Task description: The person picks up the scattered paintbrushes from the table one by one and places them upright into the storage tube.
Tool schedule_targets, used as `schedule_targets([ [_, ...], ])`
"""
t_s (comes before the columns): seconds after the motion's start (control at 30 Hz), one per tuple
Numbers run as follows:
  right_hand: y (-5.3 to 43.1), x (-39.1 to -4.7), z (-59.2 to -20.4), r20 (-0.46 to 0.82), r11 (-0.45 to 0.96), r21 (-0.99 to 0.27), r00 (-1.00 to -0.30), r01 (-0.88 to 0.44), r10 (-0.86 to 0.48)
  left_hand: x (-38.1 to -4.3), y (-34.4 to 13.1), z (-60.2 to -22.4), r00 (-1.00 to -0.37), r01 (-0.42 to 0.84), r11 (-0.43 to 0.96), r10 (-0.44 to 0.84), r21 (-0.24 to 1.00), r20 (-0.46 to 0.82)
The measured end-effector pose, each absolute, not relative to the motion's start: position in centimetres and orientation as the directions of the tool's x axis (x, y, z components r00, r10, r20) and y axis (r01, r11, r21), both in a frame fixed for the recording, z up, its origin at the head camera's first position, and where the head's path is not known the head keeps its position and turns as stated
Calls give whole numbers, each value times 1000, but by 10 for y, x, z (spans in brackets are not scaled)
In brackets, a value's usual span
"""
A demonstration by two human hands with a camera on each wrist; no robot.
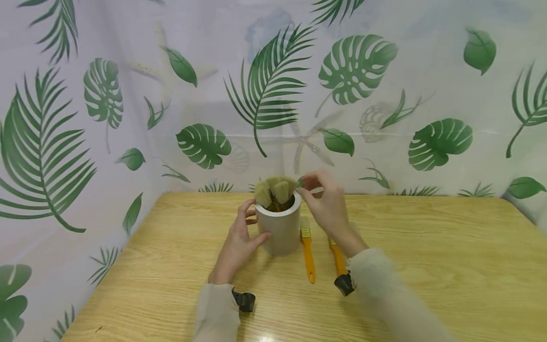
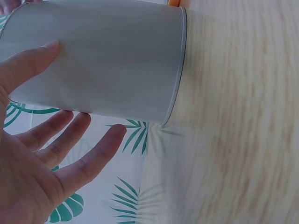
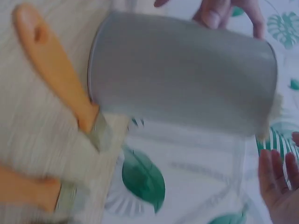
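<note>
Brushes (image 1: pixel 280 191) stand in the pot (image 1: pixel 279 235), left of two paintbrushes (image 1: pixel 308 259).

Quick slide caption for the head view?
Left hand against a grey canister of upright brushes, right hand by its rim, two orange-handled brushes on the table.

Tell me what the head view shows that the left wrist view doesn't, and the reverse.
Only the head view shows the pale bristles in the open top of the grey container, and a brush's full orange handle beside it.

Only the left wrist view shows the palm side of the left hand.

Both share the container, the left hand with its thumb against the container's wall, the wooden table and the leaf-printed cloth.
</note>
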State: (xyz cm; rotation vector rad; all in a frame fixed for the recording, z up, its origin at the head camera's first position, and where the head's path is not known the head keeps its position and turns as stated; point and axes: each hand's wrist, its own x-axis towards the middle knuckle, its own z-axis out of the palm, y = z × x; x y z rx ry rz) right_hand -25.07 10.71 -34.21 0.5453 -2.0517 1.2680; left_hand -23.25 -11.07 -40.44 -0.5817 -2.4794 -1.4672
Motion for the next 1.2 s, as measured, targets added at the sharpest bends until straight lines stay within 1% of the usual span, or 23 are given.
schedule_targets([
  [0.1, 127, -247, -339, 608, 492, -702, -793, -516, 37, -233, -110, -404, -899, 437, 428, 237, 791, 368],
  [0.2, 151, -242, -336, 425, 529, -774, -905, -347, 28, -232, -110, -404, -902, 430, 431, 233, 793, 362],
  [0.27, 168, -239, -335, 304, 567, -785, -953, -247, 5, -233, -110, -404, -906, 421, 432, 227, 797, 356],
  [0.33, 184, -236, -334, 200, 597, -783, -980, -174, -23, -233, -110, -404, -909, 416, 430, 223, 801, 352],
  [0.5, 214, -232, -340, 13, 632, -773, -999, -44, -53, -232, -111, -403, -911, 413, 427, 217, 805, 352],
  [0.63, 230, -228, -346, -81, 632, -774, -996, 38, -39, -233, -111, -404, -906, 421, 420, 227, 804, 357],
  [1.0, 244, -226, -357, -200, 626, -770, -978, 121, -57, -232, -111, -405, -903, 428, 400, 233, 811, 362],
  [1.2, 245, -227, -362, -235, 601, -786, -969, 142, -78, -233, -113, -405, -898, 438, 403, 232, 803, 373],
])
